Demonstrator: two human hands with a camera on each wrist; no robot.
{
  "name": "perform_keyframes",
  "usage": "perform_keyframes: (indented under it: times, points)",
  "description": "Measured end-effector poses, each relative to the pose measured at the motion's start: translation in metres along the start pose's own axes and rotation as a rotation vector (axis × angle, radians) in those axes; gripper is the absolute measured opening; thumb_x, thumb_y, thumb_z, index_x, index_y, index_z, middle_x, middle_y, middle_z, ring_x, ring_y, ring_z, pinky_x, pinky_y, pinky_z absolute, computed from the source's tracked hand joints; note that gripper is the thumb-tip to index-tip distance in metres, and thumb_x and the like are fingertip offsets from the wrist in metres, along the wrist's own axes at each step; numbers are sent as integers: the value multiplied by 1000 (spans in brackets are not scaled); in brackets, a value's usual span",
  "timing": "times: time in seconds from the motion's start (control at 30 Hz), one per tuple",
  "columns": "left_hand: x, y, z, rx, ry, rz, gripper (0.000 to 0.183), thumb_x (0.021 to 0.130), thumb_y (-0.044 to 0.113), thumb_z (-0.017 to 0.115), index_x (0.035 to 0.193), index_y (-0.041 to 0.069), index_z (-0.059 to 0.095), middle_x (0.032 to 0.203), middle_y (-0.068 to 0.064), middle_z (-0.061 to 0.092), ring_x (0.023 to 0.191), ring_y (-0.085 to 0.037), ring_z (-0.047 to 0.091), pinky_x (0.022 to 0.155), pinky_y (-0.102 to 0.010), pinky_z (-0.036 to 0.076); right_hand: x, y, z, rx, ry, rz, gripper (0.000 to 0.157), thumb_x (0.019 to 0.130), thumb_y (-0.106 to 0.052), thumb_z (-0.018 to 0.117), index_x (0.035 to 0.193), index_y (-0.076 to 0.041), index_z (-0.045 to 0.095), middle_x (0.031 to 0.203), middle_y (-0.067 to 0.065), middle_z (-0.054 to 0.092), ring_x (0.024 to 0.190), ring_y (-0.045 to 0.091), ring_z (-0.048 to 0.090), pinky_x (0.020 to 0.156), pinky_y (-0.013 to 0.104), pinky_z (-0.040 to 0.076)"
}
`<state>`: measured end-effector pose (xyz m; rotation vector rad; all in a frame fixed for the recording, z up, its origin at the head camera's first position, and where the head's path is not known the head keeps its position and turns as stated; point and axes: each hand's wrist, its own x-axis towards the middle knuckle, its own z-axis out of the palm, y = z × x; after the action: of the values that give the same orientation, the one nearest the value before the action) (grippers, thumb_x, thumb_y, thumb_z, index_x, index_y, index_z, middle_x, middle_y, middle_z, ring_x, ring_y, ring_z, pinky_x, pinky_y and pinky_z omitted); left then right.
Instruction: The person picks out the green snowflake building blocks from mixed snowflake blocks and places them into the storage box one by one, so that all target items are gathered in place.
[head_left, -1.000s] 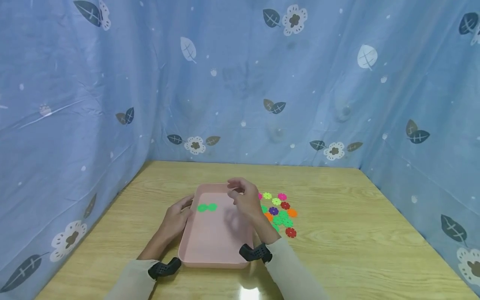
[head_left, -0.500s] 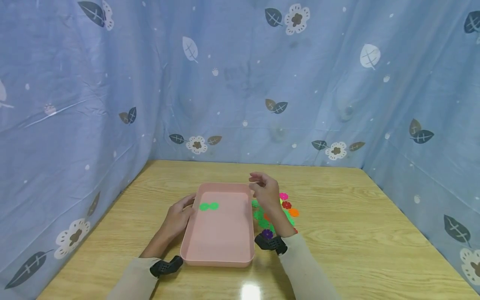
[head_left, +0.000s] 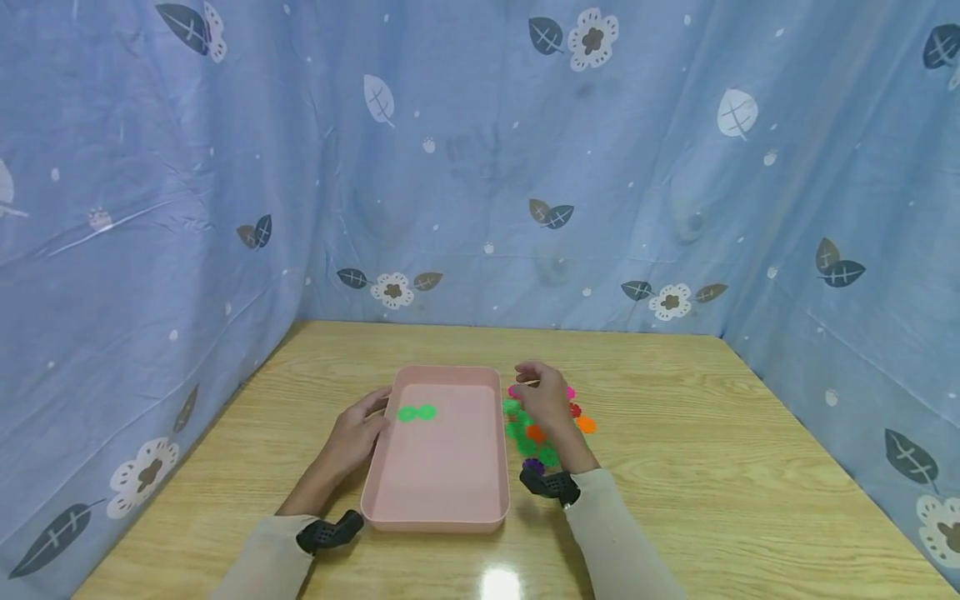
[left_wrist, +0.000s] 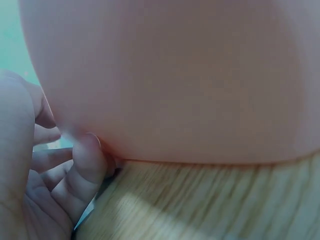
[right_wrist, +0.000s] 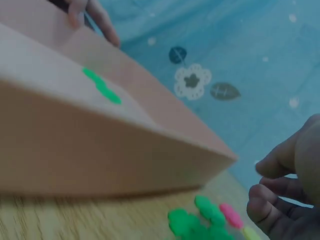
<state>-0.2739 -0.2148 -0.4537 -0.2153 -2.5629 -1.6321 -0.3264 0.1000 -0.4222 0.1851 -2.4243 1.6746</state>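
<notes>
A shallow pink tray (head_left: 442, 475) lies on the table with two green snowflake discs (head_left: 416, 413) side by side in its far left part. My left hand (head_left: 354, 433) holds the tray's left wall, thumb bent against it in the left wrist view. On the right, my right hand (head_left: 546, 400) hovers over a loose group of flower-shaped plastic discs (head_left: 527, 446), thumb and fingers loosely bent, nothing between them. In the right wrist view its fingertips (right_wrist: 262, 207) are close over pink and yellow discs. Hand and forearm hide part of the group.
Green, orange, red, pink and purple discs lie right of the tray, an orange disc (head_left: 586, 425) farthest out. The wooden table (head_left: 675, 467) reaches back to a blue patterned curtain (head_left: 480, 167), which also hangs at both sides. Both wrists carry black bands (head_left: 328, 533).
My right hand has moved right, from above the tray's far right part to the discs, and has come down over them. The left hand stays at the tray's wall.
</notes>
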Motion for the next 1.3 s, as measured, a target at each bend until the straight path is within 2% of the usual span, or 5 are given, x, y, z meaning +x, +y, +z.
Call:
perform_keyframes:
  times: [0.17,0.37,0.83,1.13,1.3]
  points:
    - [-3,-1,-3,2,-2,5,55,101,9,46,156,7,38,148,-27,50,127,-41,58,96,-46,54,0,7,1,-225,-58,-44,20,92,-3,69,110,-1,75,103,13,71,82,24,63,69,35,56]
    - [-3,-3,-4,11,8,-3,56,100,9,47,156,9,39,149,-24,50,129,-40,57,100,-48,51,0,11,5,-409,-108,-56,22,92,-12,72,112,-6,77,107,10,74,98,29,68,85,45,58]
    - [0,-1,0,-9,-5,13,56,101,8,46,156,7,38,150,-24,49,128,-39,58,98,-47,53,0,10,1,-534,-170,8,25,86,-12,78,108,-2,73,107,12,71,88,26,64,83,47,57]
    - [-2,1,-1,-30,-25,15,56,102,10,45,157,7,37,150,-25,48,124,-39,61,94,-44,55,0,11,2,-498,-126,34,24,84,-4,68,107,-8,62,95,8,64,72,23,56,62,34,48]
    - [-2,0,0,-13,-18,16,55,102,11,45,156,8,38,149,-24,49,126,-40,59,97,-47,53,0,10,3,-467,-105,6,17,92,-8,63,109,-8,63,82,6,63,61,20,52,55,31,42]
